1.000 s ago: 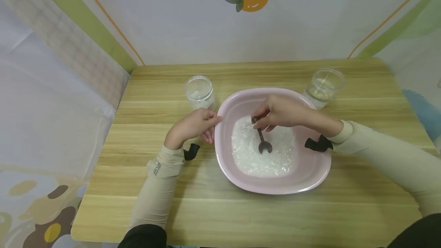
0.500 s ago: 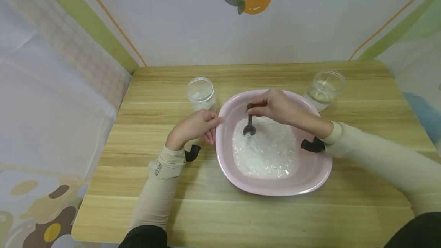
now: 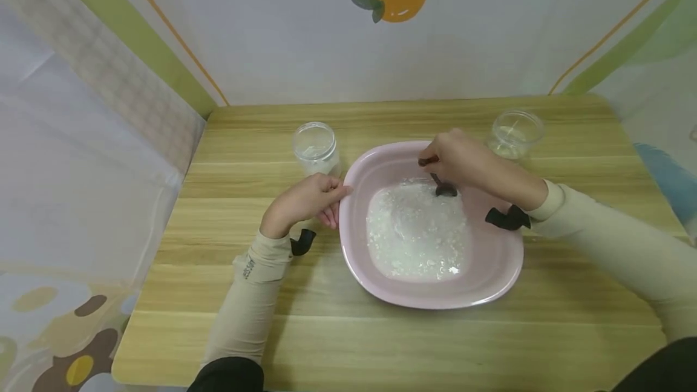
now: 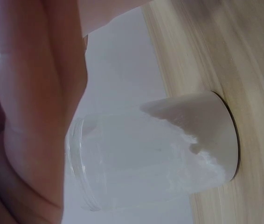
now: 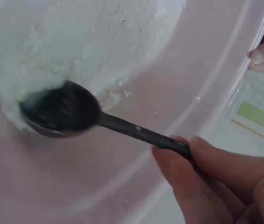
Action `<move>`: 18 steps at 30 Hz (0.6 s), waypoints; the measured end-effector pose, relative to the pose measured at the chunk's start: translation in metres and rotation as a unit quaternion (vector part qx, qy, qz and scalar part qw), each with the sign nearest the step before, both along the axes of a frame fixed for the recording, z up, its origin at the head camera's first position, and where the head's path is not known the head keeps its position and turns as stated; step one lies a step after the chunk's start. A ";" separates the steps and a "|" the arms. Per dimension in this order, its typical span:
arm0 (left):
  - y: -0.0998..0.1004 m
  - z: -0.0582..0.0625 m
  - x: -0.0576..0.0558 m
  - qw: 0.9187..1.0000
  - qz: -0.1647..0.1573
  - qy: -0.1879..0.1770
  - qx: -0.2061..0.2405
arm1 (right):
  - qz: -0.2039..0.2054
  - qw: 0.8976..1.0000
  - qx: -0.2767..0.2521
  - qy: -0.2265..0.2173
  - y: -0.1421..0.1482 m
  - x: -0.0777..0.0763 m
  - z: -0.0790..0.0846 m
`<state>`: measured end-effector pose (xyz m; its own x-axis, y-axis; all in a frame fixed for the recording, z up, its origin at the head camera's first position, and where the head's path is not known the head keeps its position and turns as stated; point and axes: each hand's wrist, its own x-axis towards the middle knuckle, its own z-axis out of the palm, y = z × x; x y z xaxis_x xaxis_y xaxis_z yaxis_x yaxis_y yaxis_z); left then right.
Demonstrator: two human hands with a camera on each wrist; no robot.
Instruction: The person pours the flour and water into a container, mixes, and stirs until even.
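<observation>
A pink basin [image 3: 430,300] holds a lumpy white wet mixture [image 3: 419,235]. My right hand [image 3: 463,162] pinches the handle of a dark spoon [image 3: 446,190] between thumb and fingers. In the right wrist view the spoon's bowl [image 5: 62,109] dips into the edge of the mixture by the basin wall. At the basin's left side, my left hand [image 3: 305,201] grips the rim, thumb on top and fingers below it outside. Just behind that hand stands a clear jar [image 3: 316,144]; the left wrist view shows white powder [image 4: 202,135] in its bottom.
Another clear jar [image 3: 514,132], with some clear liquid in it, stands behind the basin's right side, partly hidden by my right hand. Everything rests on a wooden table [image 3: 229,295]. A white printed curtain [image 3: 305,47] hangs behind the table's back edge.
The spoon has moved from the middle of the mixture to its far left, then across to the far right edge, with my right hand. The left hand stays on the rim.
</observation>
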<state>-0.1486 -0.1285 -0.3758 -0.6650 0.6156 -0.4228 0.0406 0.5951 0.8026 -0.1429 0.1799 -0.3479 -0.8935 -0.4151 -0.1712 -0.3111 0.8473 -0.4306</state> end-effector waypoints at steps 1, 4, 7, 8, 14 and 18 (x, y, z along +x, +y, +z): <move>0.000 0.001 0.000 1.000 0.000 -0.001 -0.001 | 0.008 1.000 0.012 -0.011 0.001 0.000 0.002; 0.001 0.003 -0.001 1.000 0.002 -0.004 -0.002 | 0.033 0.998 0.030 -0.049 0.004 0.002 0.004; 0.000 0.003 -0.001 1.000 0.002 -0.005 -0.001 | 0.058 0.994 0.024 -0.086 0.005 0.003 0.004; 0.000 0.003 -0.001 1.000 0.002 -0.006 0.000 | 0.059 0.992 0.012 -0.108 0.005 0.004 0.003; 0.001 0.003 -0.002 1.000 0.001 -0.005 -0.001 | 0.048 0.968 -0.092 -0.229 -0.003 0.011 -0.007; 0.003 0.004 -0.001 1.000 0.002 0.001 -0.002 | 0.065 0.962 -0.128 -0.232 -0.013 0.015 -0.012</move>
<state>-0.1498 -0.1258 -0.3723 -0.6686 0.6110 -0.4238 0.0398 0.5985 0.8001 -0.1276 0.1674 -0.3604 -0.6839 -0.5992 -0.4163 -0.1304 0.6618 -0.7382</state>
